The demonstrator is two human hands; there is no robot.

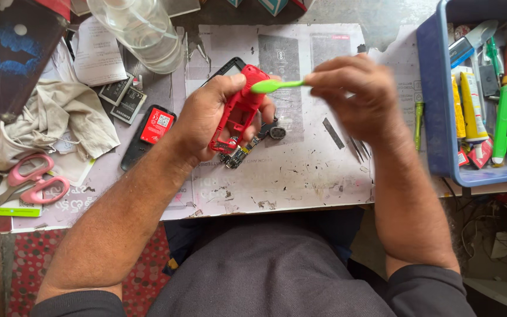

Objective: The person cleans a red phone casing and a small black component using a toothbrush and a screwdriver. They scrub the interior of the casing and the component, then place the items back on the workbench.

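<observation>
My left hand grips a red plastic phone housing, held tilted above the worn work mat. My right hand pinches a light green brush by its handle, and the brush head rests on the top end of the red housing. Under the housing lie a small circuit board and a round dark part. A black phone frame shows behind my left hand.
A blue tray of screwdrivers, glue tubes and tape stands at the right. A phone with a red battery, loose batteries, a crumpled cloth, pink scissors and a clear bottle sit at the left. Tweezers lie on the mat.
</observation>
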